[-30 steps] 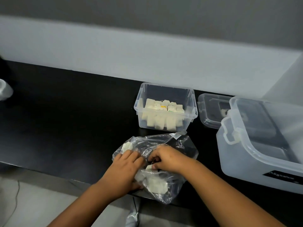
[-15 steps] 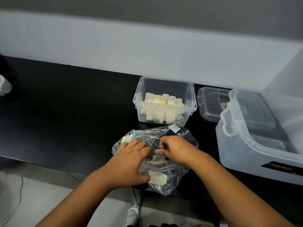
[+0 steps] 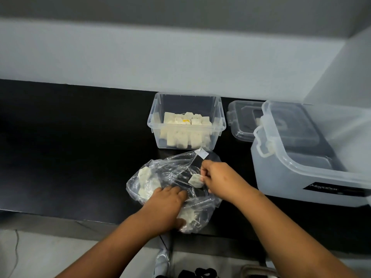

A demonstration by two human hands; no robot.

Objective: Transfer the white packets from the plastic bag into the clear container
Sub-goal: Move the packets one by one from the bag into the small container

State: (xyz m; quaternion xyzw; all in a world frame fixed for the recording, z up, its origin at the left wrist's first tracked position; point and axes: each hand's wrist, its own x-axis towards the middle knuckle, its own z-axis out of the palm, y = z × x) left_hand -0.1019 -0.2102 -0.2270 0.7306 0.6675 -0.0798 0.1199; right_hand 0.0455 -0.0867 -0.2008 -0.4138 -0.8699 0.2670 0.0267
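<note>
Crinkled clear film is what makes this step awkward: the plastic bag [image 3: 172,177] lies slack on the black tabletop [image 3: 70,147], just in front of the clear container [image 3: 185,122], which already holds a good many white packets; the right hand [image 3: 222,180] has its grip pinched on one white packet [image 3: 195,179] at the bag's mouth, while the left hand [image 3: 163,207] lies on the film with fingers fairly flat, pinning it; best to lift the packet clear of the folds, then carry it forward over the rim.
</note>
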